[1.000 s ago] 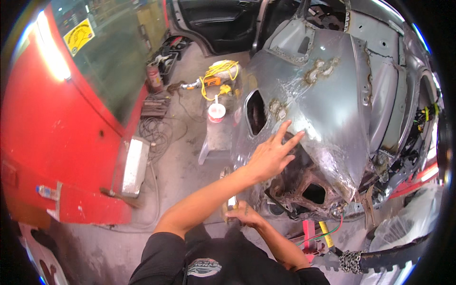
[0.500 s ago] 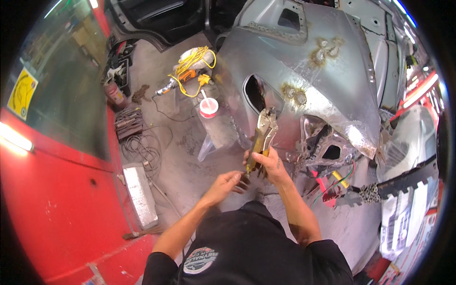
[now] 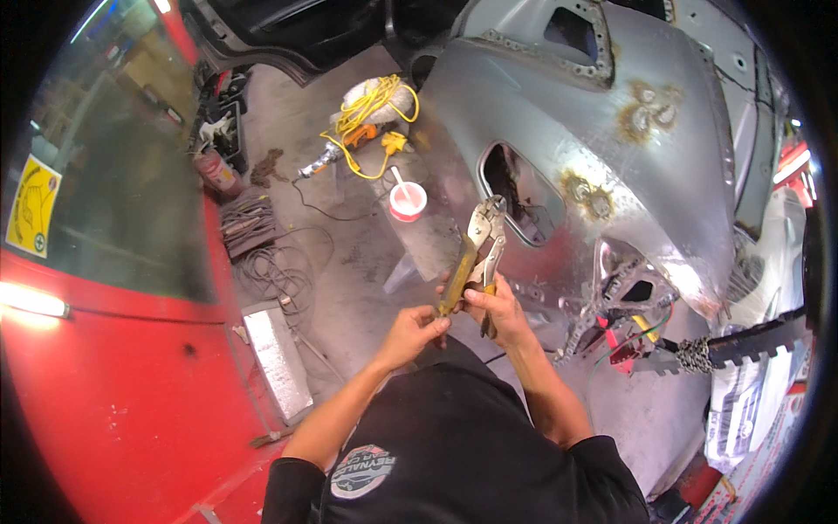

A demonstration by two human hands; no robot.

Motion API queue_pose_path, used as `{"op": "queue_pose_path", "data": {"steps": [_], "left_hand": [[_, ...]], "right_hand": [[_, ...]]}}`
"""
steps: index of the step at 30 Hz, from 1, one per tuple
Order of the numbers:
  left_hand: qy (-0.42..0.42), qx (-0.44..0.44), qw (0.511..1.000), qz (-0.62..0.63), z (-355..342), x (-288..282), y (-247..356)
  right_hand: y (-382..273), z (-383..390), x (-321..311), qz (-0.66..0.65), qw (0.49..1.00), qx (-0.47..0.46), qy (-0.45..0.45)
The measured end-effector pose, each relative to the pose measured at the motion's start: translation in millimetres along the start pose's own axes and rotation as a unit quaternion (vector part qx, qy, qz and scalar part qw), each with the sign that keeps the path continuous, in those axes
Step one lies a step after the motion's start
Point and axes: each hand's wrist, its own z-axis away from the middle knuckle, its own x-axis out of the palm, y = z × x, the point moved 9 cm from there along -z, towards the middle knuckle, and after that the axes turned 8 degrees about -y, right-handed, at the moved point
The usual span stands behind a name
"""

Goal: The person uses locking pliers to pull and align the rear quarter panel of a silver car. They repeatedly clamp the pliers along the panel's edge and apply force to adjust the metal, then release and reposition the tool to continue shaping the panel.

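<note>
Right of a tub (image 3: pixel 406 217), locking pliers (image 3: pixel 479 229) partly hide a panel opening (image 3: pixel 525 190).

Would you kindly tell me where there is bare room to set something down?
The bench looks bare between the tub and its near end. More open floor lies between the bench and the silver box. It is crowded beyond the tub, where the yellow cord and orange tool lie. Right of the bench, the held pliers take up room.
</note>
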Motion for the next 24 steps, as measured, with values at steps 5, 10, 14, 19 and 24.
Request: {"op": "queue_pose_path", "data": {"steps": [5,10,14,19,24], "left_hand": [[0.127,0.015,0.903,-0.41,-4.4,-28.6,92.1],[0.005,-0.031,0.991,0.131,-32.6,-38.4,70.9],[-0.09,-0.059,0.966,0.233,-50.2,-38.0,67.7],[-0.064,-0.054,0.984,0.16,-75.3,-79.6,80.8],[-0.141,-0.12,0.983,0.0,-104.4,-105.8,104.8]], "right_hand": [[7.8,-58.7,-6.8,0.001,0.999,-0.003,0.044],[-15.1,-104.0,-7.6,0.008,0.999,0.002,0.037],[-28.0,-129.5,-11.9,0.012,0.999,-0.001,0.032],[-39.8,-155.0,-14.1,-0.022,0.999,0.0,0.047],[-36.4,-183.1,-20.8,0.037,0.993,-0.022,0.114]]}}
